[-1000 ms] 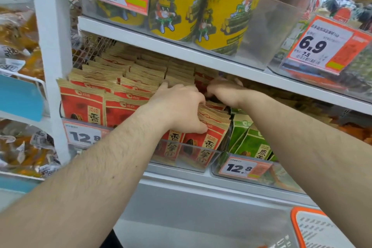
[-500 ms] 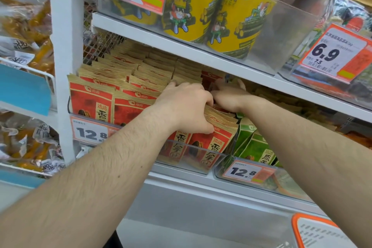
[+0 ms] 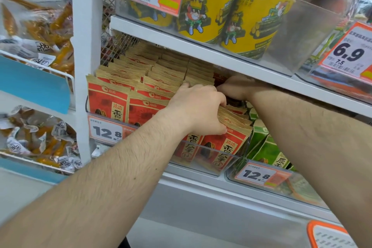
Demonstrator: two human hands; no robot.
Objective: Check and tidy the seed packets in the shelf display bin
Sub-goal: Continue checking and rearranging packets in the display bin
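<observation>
Both hands are deep in the clear display bin [image 3: 211,164] that sits on the lower shelf [image 3: 201,187], working the rightmost row of red seed packets [image 3: 225,147]. The left hand [image 3: 199,106] lies curled over the tops of that row, thumb pressed against the face of the front packet and fingers hooked over the kraft-coloured top edges further back, so it holds a bunch of packets squeezed together. The right hand [image 3: 237,86] reaches in farther back, just under the upper shelf [image 3: 201,46]; its fingers are hidden among the packets and behind the left hand, so I cannot tell whether it grips anything or only pushes.

The front packets of that row lean forward and to the right, against the bin's low front wall. If the left hand lets go or pulls forward too hard, they could tip over the wall and drop off the shelf. The row also leans toward the green packets [image 3: 267,151] in the neighbouring bin on the right, and a sideways shove could spill red packets over among them. The right wrist is close beneath the upper shelf edge, so a quick lift could knock it and jolt the yellow cans [image 3: 259,20] standing above. Squeezing the thin tops too tightly may crease them.
</observation>
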